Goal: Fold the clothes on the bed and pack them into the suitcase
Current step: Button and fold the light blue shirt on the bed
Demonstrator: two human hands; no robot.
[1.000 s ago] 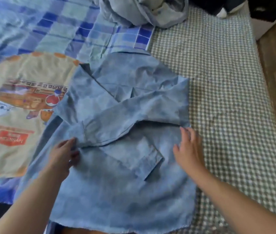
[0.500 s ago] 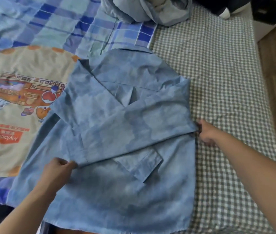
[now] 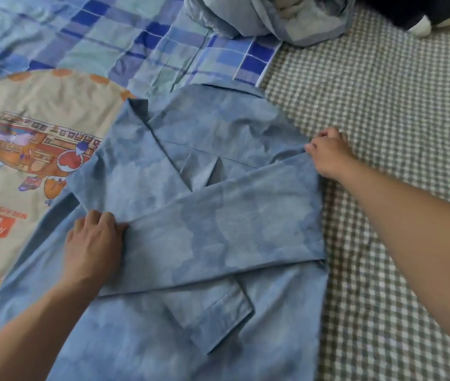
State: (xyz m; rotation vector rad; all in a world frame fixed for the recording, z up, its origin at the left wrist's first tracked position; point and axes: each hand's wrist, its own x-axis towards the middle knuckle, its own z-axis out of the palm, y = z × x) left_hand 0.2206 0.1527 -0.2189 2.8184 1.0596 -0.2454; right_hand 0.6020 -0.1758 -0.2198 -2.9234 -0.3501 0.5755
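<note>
My left hand (image 3: 94, 243) and right hand (image 3: 328, 152) each pinch the blue shirt (image 3: 218, 215) lying on the bed (image 3: 383, 133), sleeves folded in, body unfolded, nothing packed, suitcase out of view

Soft, even daylight, faint shadows, perhaps slight motion blur, wide-angle bending toward the edges.

A bed fills the view in soft daylight: a green-and-white gingham sheet (image 3: 383, 105) covers its right side, a blue plaid quilt (image 3: 80, 37) with a round cartoon print (image 3: 20, 160) lies across the left, and a dark object (image 3: 410, 12) sits at the far corner.
</note>
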